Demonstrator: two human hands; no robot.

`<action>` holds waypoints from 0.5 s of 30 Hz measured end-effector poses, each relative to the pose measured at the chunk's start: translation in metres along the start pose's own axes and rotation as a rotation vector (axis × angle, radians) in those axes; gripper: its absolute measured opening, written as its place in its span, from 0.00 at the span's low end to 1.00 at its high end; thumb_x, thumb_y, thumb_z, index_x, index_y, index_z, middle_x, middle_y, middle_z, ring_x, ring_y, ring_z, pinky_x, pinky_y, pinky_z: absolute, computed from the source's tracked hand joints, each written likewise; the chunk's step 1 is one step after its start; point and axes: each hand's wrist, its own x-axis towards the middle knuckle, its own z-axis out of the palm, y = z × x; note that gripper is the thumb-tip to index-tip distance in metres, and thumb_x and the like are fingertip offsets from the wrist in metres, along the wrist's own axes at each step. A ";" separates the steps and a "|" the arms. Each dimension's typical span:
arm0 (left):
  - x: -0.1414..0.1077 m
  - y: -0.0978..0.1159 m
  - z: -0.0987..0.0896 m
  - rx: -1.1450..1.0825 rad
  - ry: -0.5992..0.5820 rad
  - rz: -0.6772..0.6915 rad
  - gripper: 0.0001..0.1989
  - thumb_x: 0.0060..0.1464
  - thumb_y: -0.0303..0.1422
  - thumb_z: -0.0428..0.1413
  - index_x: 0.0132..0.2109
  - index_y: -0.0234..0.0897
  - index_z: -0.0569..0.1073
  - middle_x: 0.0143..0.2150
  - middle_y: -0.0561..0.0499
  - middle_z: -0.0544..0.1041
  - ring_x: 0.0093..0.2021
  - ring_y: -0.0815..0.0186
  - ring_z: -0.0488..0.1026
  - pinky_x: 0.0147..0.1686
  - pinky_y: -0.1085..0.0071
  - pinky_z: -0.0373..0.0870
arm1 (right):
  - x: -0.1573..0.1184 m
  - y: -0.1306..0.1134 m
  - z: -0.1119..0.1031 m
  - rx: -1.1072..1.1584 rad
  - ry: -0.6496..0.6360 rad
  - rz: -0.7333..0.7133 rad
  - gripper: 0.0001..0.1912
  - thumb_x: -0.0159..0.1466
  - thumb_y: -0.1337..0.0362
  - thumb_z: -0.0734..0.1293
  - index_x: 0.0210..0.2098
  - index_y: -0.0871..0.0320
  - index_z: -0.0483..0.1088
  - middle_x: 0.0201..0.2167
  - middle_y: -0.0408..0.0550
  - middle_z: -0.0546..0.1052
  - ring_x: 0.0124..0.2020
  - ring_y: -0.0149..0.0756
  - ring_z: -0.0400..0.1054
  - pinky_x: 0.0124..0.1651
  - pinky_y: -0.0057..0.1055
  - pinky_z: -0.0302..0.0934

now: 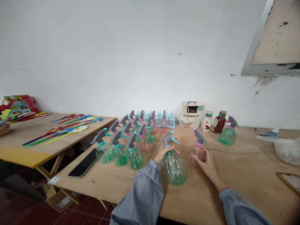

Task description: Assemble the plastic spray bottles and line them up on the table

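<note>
A ribbed clear bottle with a green base (175, 170) and a grey and turquoise spray head tilts in my left hand (164, 152), whose fingers wrap round its neck. My right hand (207, 164) grips a pink spray bottle (196, 149) by its round body; its head is grey and pink. Left of my left hand stand several green and pink spray bottles in close rows, among them a green bottle (135, 158) at the front. Another green bottle with a pink collar (227, 136) stands upright farther right.
A black phone (83, 164) lies at the table's left edge. A paper bag (191, 117), a white bottle (207, 121) and a dark red bottle (218, 122) stand by the wall. At the right are a plastic bag (288, 151) and another phone (292, 181).
</note>
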 end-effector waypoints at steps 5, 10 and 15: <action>-0.004 0.005 0.001 0.026 -0.126 -0.038 0.27 0.46 0.37 0.67 0.54 0.35 0.75 0.59 0.39 0.76 0.30 0.66 0.79 0.48 0.60 0.73 | 0.000 -0.003 -0.006 0.026 -0.017 0.020 0.40 0.50 0.38 0.70 0.53 0.56 0.66 0.47 0.54 0.71 0.52 0.51 0.67 0.56 0.47 0.61; -0.006 0.006 0.003 0.035 -0.148 -0.059 0.26 0.47 0.37 0.66 0.54 0.35 0.75 0.58 0.38 0.76 0.30 0.66 0.79 0.49 0.58 0.72 | 0.001 -0.002 -0.008 0.037 -0.014 0.018 0.40 0.49 0.37 0.69 0.53 0.57 0.66 0.49 0.56 0.72 0.52 0.52 0.67 0.57 0.49 0.60; -0.004 0.002 0.001 0.020 -0.023 -0.034 0.21 0.41 0.35 0.67 0.44 0.34 0.76 0.43 0.45 0.80 0.26 0.66 0.77 0.43 0.61 0.73 | 0.004 0.007 -0.010 0.003 -0.010 0.026 0.41 0.50 0.37 0.69 0.54 0.57 0.66 0.49 0.56 0.72 0.53 0.52 0.68 0.56 0.48 0.63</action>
